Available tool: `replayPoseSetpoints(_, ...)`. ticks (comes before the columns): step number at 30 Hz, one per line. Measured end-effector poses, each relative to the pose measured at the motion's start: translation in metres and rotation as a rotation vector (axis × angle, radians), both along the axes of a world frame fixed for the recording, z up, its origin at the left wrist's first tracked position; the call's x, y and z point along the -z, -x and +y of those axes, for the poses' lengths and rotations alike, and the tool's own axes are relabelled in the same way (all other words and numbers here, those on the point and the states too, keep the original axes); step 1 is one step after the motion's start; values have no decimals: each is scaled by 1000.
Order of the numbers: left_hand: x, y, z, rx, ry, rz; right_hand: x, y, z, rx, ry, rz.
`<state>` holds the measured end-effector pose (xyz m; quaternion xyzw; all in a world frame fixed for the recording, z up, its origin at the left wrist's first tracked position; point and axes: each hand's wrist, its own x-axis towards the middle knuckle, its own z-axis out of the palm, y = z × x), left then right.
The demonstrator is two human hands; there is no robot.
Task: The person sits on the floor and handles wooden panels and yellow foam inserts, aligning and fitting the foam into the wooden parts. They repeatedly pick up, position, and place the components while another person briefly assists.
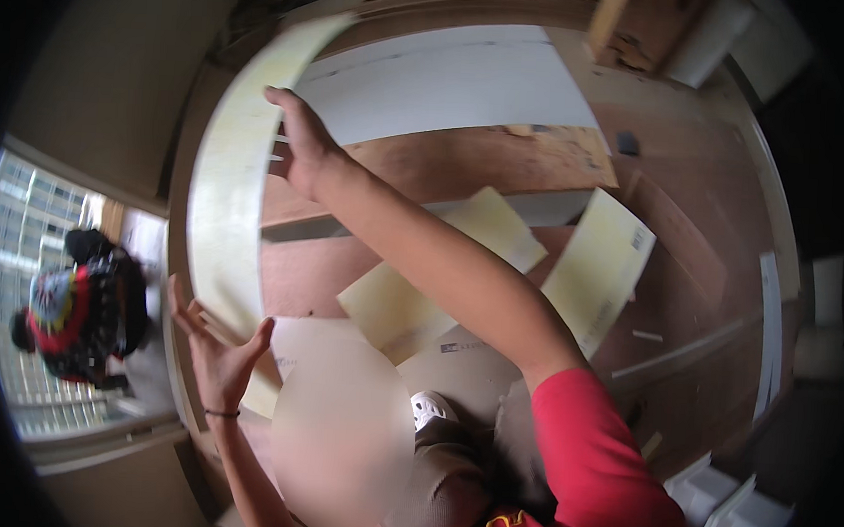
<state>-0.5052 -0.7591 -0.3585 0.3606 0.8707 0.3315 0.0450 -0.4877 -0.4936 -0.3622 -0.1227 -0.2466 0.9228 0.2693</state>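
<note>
Pale panel (228, 175), lower end behind left hand (216, 353)

small dark label (642, 239) on pale panel's corner, right of centre
</note>
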Motion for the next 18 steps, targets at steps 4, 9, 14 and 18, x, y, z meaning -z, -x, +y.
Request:
replayPoseSetpoints(4, -31, -26, 23, 92, -82, 79, -56, -62, 31, 95, -217, 188)
replayPoseSetpoints(9, -76, -79, 80, 364, -88, 152, -108, -216, 50, 367, -341, 219)
replayPoseSetpoints(14, -109, -138, 144, 708, -118, 366, -118, -380, 65, 439, -554, 241)
replayPoseSetpoints(18, -107, -248, 207, 997, -157, 142, -124, -493, 52, 921, -474, -11)
